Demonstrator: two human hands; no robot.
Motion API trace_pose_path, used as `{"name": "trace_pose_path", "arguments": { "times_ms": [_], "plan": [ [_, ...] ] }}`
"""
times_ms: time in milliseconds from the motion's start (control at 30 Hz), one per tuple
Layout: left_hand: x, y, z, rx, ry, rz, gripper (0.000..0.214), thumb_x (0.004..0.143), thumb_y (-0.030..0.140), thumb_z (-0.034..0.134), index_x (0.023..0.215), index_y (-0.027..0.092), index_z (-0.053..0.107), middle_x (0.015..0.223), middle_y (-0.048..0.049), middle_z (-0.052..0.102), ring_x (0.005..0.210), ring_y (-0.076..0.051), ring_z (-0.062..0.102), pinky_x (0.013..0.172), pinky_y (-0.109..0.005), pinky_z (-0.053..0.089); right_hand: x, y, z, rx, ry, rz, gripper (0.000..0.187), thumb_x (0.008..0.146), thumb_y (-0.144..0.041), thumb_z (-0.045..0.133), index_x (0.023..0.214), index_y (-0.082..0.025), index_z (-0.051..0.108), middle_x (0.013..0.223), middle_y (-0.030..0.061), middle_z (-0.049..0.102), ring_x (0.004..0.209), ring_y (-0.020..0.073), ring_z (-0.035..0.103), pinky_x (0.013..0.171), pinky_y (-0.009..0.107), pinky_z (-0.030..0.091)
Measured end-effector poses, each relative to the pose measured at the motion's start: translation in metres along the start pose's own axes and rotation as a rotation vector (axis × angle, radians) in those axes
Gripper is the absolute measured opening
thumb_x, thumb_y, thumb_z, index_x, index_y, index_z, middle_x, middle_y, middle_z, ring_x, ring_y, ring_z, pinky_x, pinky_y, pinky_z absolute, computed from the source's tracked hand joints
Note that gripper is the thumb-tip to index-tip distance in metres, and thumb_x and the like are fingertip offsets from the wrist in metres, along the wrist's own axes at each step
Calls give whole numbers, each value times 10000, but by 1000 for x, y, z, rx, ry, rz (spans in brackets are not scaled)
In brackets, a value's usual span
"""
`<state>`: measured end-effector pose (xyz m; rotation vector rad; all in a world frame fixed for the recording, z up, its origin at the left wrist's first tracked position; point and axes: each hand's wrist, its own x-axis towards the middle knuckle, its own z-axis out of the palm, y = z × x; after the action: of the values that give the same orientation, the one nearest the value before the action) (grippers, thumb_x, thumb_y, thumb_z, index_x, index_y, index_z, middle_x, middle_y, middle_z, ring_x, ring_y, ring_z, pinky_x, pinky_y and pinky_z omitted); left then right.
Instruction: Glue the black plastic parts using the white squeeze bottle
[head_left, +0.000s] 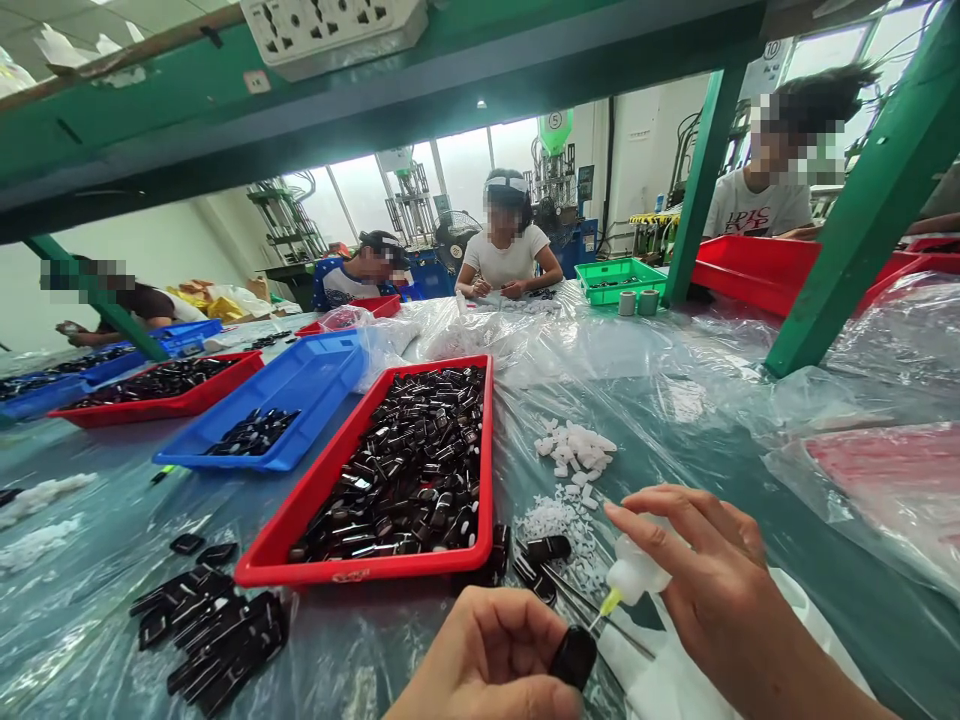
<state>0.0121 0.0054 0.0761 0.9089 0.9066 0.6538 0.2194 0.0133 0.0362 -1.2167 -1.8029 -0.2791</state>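
My left hand [491, 660] pinches a small glossy black plastic part [576, 655] between thumb and fingers. My right hand [720, 580] is closed around a small white squeeze bottle [636, 572], whose yellow-based needle tip points down at the black part. Whether the needle touches the part I cannot tell. Beneath the bottle lie metal tweezers [634, 640], partly hidden by my hands. Several more black parts [546, 548] rest just beyond my left hand. Small white pieces [574, 447] and finer white bits [555, 518] are heaped past my right hand.
A red tray [487, 450] full of black parts stands ahead, beside a blue tray [322, 375]. More black parts [225, 640] lie loose at left. Plastic sheeting covers the table. Green shelf posts [862, 220] rise at right, with a power strip [330, 30] overhead. Several people work across the table.
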Motion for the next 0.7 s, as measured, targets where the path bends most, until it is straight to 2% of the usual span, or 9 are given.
{"name": "trace_pose_path", "arguments": {
  "times_ms": [200,333,500,700],
  "plan": [
    [3,0,-1,-39,-45,-32,339,516,267,863,711,90,650,625,-2,627,529,-42,498,515,-172,334,0,0,-2,-36,-32,-23,569,688,85,343,1024,-259,646,967,32,648,984,194,555,854,393,301],
    [6,-2,-2,-30,-43,-64,334,505,268,867,694,100,648,627,6,628,533,-41,507,514,-166,354,-1,-2,-5,-70,-40,-34,498,763,49,387,1048,-270,642,1001,44,646,1019,214,544,896,429,283],
    [12,-8,-7,-11,-125,-98,339,508,298,863,696,107,655,562,22,600,456,-29,489,448,-152,337,-1,-6,-7,-93,-13,-78,343,899,-74,399,1031,-260,655,1002,61,658,1022,225,546,899,450,286],
    [14,-9,-8,-34,-135,-88,327,513,279,860,702,109,655,564,15,610,445,-34,501,425,-145,341,-3,-6,-7,-102,15,-102,323,953,-158,365,1011,-245,671,978,71,669,999,224,558,880,455,297]
  ]
}}
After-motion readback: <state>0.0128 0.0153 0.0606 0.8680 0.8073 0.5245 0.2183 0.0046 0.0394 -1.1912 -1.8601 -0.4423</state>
